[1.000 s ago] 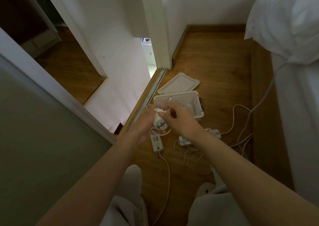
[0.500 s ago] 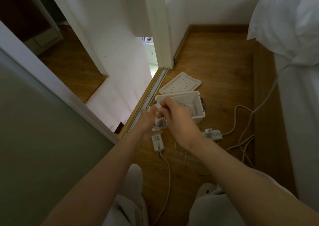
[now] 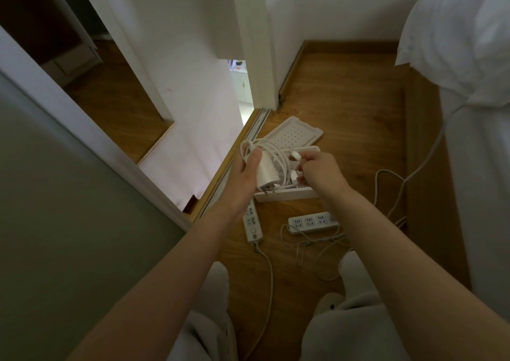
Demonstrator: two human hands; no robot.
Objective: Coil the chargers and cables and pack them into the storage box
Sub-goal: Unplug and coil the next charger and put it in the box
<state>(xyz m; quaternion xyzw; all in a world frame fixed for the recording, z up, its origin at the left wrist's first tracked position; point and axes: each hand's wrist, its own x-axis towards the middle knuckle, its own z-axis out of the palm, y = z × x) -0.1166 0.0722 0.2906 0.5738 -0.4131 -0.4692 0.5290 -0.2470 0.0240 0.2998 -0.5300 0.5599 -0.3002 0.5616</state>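
Charger (image 3: 266, 171) with its cable (image 3: 276, 151) looped round it sits in the left hand (image 3: 245, 173), fingers curled about it, just above the box (image 3: 289, 194). The right hand (image 3: 320, 171) pinches the cable's end (image 3: 295, 155). If that end slips, the loops will likely spring loose.

In my left hand (image 3: 245, 175) the charger (image 3: 266, 170) and cable (image 3: 265, 146) are white, beyond it the lid (image 3: 295, 134) is white with small dots, and below it 2 white power strips (image 3: 252, 222) (image 3: 313, 222) lie on the brown wood-grain floor (image 3: 345, 98).
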